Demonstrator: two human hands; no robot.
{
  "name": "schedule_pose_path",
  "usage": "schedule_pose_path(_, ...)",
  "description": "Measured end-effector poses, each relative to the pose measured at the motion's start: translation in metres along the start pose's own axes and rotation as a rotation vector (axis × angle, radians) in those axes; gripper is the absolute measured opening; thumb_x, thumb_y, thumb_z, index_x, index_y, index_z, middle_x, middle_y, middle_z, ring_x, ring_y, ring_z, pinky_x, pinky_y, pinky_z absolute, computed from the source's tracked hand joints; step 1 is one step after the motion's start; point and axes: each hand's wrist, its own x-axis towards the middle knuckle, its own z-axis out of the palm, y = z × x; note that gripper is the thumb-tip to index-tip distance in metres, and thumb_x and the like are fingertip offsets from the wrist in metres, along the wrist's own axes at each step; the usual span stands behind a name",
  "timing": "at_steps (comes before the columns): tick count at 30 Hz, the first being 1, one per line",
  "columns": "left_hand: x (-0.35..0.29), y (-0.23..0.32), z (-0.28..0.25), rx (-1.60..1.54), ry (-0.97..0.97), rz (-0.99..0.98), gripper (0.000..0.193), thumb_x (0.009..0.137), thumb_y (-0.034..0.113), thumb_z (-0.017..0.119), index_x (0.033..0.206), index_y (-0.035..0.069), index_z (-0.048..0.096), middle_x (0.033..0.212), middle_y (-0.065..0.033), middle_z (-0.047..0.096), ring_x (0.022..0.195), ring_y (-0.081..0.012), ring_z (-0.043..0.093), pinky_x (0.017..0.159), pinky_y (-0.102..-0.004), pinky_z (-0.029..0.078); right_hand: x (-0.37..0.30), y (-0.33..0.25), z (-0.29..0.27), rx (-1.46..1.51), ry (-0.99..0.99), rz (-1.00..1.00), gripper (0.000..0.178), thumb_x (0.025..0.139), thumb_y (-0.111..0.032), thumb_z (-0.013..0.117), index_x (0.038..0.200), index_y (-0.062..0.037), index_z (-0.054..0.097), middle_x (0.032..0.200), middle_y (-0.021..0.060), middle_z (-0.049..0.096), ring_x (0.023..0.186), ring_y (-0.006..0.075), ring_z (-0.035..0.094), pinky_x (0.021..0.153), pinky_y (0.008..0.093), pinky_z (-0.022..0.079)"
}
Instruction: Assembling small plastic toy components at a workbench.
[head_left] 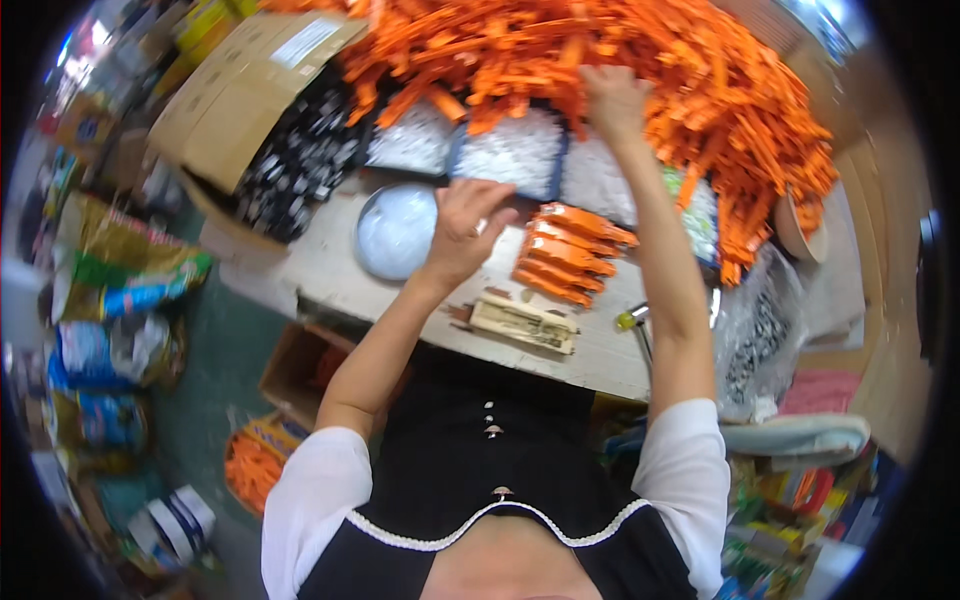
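My left hand (468, 228) hovers over the white tabletop, just right of a round bowl (396, 232) holding pale, cloudy contents. Its fingers are apart with nothing in them. Stretched forward, my right hand (616, 100) reaches the near edge of a big heap of orange plastic parts (500, 50); its fingers curl down, and what they grip is hidden. Between my arms lies a row of several similar orange parts (568, 252), side by side. Closer to me sits a cream-coloured fixture block (524, 323) with a long recess.
Trays of small white pieces (510, 150) line the heap's front. A cardboard box (250, 110) of black parts (300, 160) tips in from the left. At right are a yellow-ended tool (628, 320) and a clear bag of small pieces (762, 335). Sacks (120, 265) stand on the floor.
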Motion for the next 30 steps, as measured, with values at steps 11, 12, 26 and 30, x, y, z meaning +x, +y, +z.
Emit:
schedule_pose_path(11, -0.1, -0.126, -0.146, 0.503, 0.418, -0.532, 0.019, 0.075, 0.004, 0.06, 0.094, 0.002, 0.062, 0.086, -0.0097, 0.057, 0.069, -0.022, 0.058, 0.062, -0.0305, 0.047, -0.085, 0.017, -0.143, 0.812, 0.201, 0.177, 0.015, 0.074, -0.009, 0.065, 0.074, -0.0009, 0.052, 0.074, 0.0026, 0.054, 0.071, 0.0153, 0.05, 0.066, 0.0271, 0.04)
schedule_pose_path(12, -0.097, -0.128, -0.146, 0.652, 0.378, -0.485, 0.021, 0.076, 0.005, 0.06, 0.096, 0.001, 0.062, 0.09, -0.0101, 0.057, 0.071, -0.0232, 0.059, 0.064, -0.0309, 0.048, -0.097, 0.009, -0.153, 0.834, 0.155, 0.122, 0.013, 0.072, -0.007, 0.064, 0.075, -0.0021, 0.052, 0.076, 0.0031, 0.053, 0.074, 0.0163, 0.05, 0.068, 0.0283, 0.039)
schedule_pose_path(26, -0.106, -0.133, -0.139, 0.857, 0.032, -0.477, 0.019, 0.081, 0.017, 0.058, 0.094, 0.005, 0.052, 0.097, -0.0151, 0.048, 0.086, -0.0364, 0.055, 0.071, -0.0467, 0.044, -0.242, -0.106, -0.138, 0.523, -0.346, -0.27, 0.037, 0.077, -0.015, 0.058, 0.112, -0.0047, 0.053, 0.116, 0.0035, 0.052, 0.106, 0.0195, 0.047, 0.096, 0.0453, 0.022)
schedule_pose_path(30, -0.099, -0.109, -0.145, 0.87, -0.163, -0.553, 0.021, 0.079, 0.019, 0.058, 0.094, 0.004, 0.058, 0.098, -0.0157, 0.051, 0.088, -0.0367, 0.055, 0.073, -0.0467, 0.045, -0.24, -0.125, -0.135, 0.536, -0.432, -0.276, 0.058, 0.078, -0.03, 0.058, 0.126, -0.0042, 0.041, 0.133, 0.0053, 0.04, 0.117, 0.0173, 0.04, 0.101, 0.0473, 0.017)
